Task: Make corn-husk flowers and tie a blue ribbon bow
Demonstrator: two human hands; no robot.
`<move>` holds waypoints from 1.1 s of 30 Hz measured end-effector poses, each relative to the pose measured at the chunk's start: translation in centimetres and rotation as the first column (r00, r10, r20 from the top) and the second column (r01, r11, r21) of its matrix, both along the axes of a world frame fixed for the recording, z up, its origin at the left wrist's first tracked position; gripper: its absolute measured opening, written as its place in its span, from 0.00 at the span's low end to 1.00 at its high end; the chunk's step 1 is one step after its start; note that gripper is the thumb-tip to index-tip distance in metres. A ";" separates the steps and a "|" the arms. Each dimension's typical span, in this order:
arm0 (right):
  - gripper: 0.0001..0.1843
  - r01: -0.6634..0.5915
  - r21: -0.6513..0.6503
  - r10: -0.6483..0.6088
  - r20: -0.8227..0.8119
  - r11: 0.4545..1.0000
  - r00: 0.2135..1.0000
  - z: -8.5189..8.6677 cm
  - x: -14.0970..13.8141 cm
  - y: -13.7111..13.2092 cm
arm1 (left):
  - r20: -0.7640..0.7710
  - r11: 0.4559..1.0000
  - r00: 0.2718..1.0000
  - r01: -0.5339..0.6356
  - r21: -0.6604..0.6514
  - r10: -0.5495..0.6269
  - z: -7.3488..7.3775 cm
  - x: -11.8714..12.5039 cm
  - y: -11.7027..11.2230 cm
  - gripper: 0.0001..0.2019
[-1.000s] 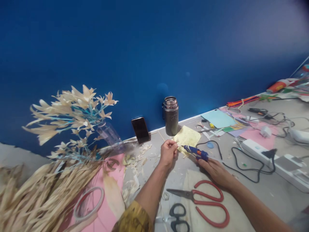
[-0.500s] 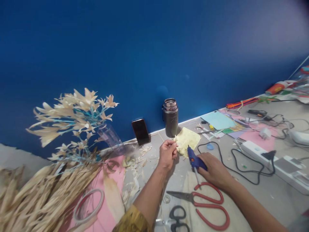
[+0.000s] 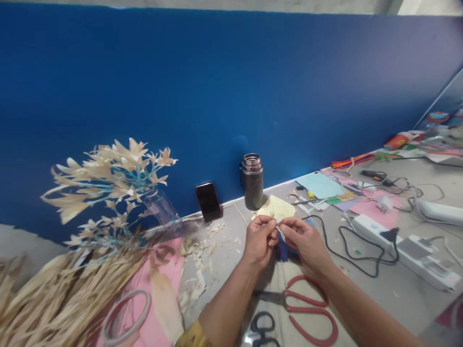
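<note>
My left hand (image 3: 261,240) and my right hand (image 3: 303,241) meet at the fingertips, both pinched on something too small to make out. Beneath my right hand lies the blue glue gun (image 3: 284,250), mostly hidden. A pale yellow sheet (image 3: 277,206) is spread just behind my fingers. Closer to me rest large scissors with red handles (image 3: 307,308) and smaller black-handled scissors (image 3: 264,327). A dark metal flask (image 3: 253,183), its lid off, stands behind the yellow sheet.
Pale artificial flowers (image 3: 123,173) lean in a clear vase (image 3: 162,212) at left, above dry husk strips (image 3: 61,299). A phone (image 3: 209,202) is propped on the blue wall. Tape roll (image 3: 126,315) lies on pink paper. Power strip (image 3: 405,250) and black cable (image 3: 361,270) occupy the right.
My right hand has let go of the glue gun, which now lies on the table, and has moved left to meet my left hand. The view has tilted up slightly.
</note>
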State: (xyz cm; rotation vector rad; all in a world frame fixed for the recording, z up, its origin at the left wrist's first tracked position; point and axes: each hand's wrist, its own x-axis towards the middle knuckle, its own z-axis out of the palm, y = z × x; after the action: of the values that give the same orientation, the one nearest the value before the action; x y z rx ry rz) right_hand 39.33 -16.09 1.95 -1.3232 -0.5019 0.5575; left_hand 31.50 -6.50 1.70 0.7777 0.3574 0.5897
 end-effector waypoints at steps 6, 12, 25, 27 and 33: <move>0.22 0.080 0.102 -0.067 -0.122 0.992 0.990 -0.1 -1.0 0.8 | 0.001 0.999 0.999 -0.046 0.020 0.046 0.3 0.1 -0.6 0.20; 0.22 0.097 0.150 -0.075 -0.149 0.984 0.986 -0.7 -1.1 1.1 | -0.002 0.997 0.998 -0.063 0.041 0.063 0.2 0.1 -1.0 0.18; 0.21 -0.008 0.136 0.021 -0.094 0.991 0.995 -0.1 -1.1 1.3 | -0.032 0.986 0.991 -0.124 0.107 0.128 -0.1 0.3 -1.2 0.15; 0.21 -0.006 0.126 0.017 -0.085 0.992 0.996 -0.2 -1.2 1.4 | -0.040 0.984 0.990 -0.130 0.118 0.135 -0.2 0.3 -1.3 0.15; 0.21 0.039 0.066 -0.037 -0.032 0.997 0.999 0.5 -0.6 1.0 | -0.060 0.966 0.985 -0.148 0.210 0.164 0.2 -0.1 -0.7 0.10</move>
State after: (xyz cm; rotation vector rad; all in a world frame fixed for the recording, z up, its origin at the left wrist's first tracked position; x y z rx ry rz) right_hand 38.73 -15.10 2.49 -1.2561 -0.4658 0.5247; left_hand 31.44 -7.18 1.87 0.9781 0.4356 0.7542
